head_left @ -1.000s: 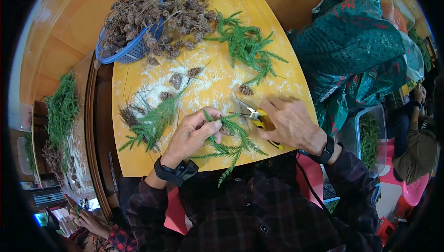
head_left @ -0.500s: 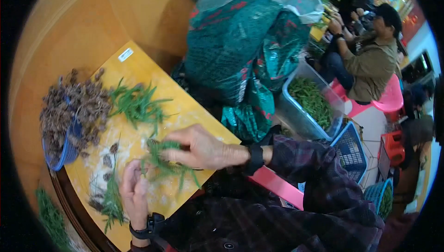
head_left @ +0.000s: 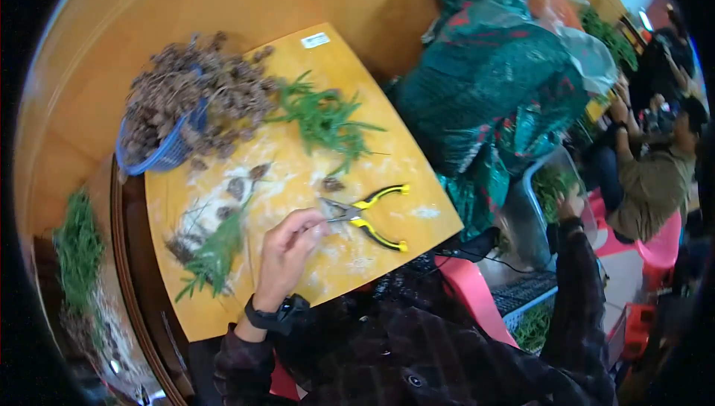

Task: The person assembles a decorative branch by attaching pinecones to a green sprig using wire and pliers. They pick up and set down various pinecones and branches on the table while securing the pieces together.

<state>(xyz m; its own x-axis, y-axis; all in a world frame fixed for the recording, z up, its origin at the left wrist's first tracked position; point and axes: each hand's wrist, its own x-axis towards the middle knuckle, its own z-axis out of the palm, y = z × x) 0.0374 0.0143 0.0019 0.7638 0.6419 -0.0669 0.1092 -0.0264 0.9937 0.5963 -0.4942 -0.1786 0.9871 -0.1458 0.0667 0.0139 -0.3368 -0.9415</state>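
Note:
My left hand [head_left: 287,253] rests on the yellow board [head_left: 372,257] with its fingers curled, the fingertips touching the jaws of the pliers [head_left: 365,216]. The pliers have yellow and black handles and lie flat on the board with no hand on the handles. My right hand [head_left: 570,203] is stretched far to the right, at a clear plastic bin [head_left: 532,182] holding green sprigs. Whether it grips anything is too small to tell. A bundle of green sprigs [head_left: 216,249] lies just left of my left hand.
A blue basket [head_left: 167,153] heaped with brown cones stands at the board's far left, and loose cones [head_left: 238,186] lie near it. A pile of sprigs [head_left: 324,115] lies at the back. A big green bag [head_left: 491,86], a pink stool [head_left: 469,287] and a seated person [head_left: 655,175] are to the right.
My right hand has left the board and reached out to the bin on the right. The pliers now lie free on the board. The view has swung back toward the board.

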